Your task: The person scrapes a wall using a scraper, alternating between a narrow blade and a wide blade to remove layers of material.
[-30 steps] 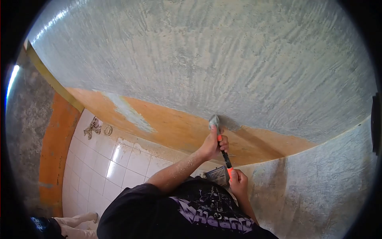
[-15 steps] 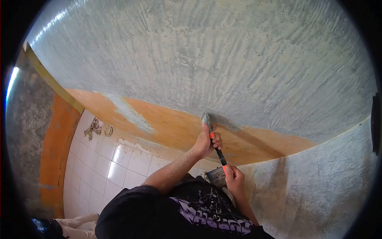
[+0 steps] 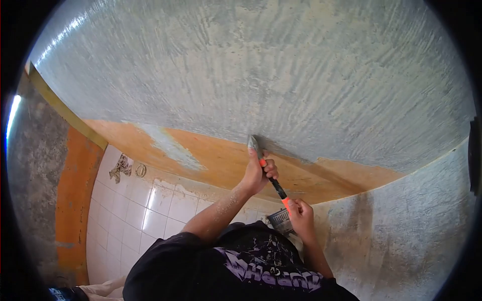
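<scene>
Both hands grip one stiff, light metal scraper [image 3: 261,160] with orange-black handle: left hand [image 3: 256,173] closed near the blade, right hand [image 3: 301,215] pinching the handle's end, blade against the grey wall [image 3: 281,85].

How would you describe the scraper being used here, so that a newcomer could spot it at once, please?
Find the orange band under the grey scraped wall. At their boundary both hands grip a slim scraper; its black-and-orange handle and grey blade set it apart.
</scene>
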`<state>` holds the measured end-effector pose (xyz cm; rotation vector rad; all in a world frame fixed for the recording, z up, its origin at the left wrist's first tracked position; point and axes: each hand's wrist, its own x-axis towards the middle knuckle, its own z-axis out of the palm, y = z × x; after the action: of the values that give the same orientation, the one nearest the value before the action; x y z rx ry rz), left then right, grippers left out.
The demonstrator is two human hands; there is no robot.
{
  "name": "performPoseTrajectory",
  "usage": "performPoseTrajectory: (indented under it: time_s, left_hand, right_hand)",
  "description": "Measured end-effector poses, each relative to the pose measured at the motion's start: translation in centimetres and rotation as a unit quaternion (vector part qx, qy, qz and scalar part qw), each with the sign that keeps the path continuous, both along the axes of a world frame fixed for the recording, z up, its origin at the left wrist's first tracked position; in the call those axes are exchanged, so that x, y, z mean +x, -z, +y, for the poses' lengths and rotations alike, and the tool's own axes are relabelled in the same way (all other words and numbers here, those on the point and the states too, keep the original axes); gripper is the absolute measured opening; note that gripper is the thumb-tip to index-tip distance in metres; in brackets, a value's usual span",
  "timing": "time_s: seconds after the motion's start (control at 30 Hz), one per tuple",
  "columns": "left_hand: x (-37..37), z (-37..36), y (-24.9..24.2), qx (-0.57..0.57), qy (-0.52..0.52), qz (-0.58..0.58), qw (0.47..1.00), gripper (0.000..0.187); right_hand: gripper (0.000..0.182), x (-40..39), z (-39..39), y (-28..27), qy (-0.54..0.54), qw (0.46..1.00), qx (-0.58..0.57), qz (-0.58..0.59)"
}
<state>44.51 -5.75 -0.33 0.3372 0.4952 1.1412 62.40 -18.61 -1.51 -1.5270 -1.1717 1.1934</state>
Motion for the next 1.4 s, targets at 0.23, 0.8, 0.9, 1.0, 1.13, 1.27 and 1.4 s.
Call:
performPoseTrajectory:
  time_s: [0.23, 0.8, 0.9, 1.0, 1.13, 1.27, 1.4]
  left_hand:
    - [3.7, -0.9, 0.6, 0.034, 0.173, -0.019, 0.984, 0.059]
    - [0.9, -0.2, 2.2, 0.066, 0.158, -0.046, 0.984, 0.063]
    - [2.2, -0.9, 1.0, 0.043, 0.164, -0.041, 0.985, 0.064]
    - [3.1, -1.0, 1.3, 0.039, 0.168, -0.026, 0.985, 0.065]
    - [0.4, 0.0, 2.1, 0.073, 0.141, -0.052, 0.986, 0.064]
    - [1.5, -1.1, 0.7, 0.035, 0.145, -0.034, 0.988, 0.063]
    - [0.6, -0.5, 1.1, 0.043, 0.105, -0.033, 0.993, 0.066]
  right_hand:
    - [0.024, 3.0, -4.5, 1.0, 0.053, 0.996, -0.045, 0.059]
    - [0.026, 0.3, -3.4, 0.8, 0.068, 0.997, -0.007, -0.037]
    - [0.026, 0.5, -4.6, 0.9, 0.083, 0.996, -0.018, -0.018]
    - [0.027, 1.3, -4.6, 0.6, 0.079, 0.996, -0.006, -0.039]
    - [0.028, -1.0, -3.4, 1.0, 0.073, 0.995, 0.019, -0.068]
    - [0.027, -0.8, -4.3, 0.5, 0.097, 0.993, 0.026, -0.065]
    - [0.027, -0.5, -3.4, 0.3, 0.064, 0.997, -0.005, -0.044]
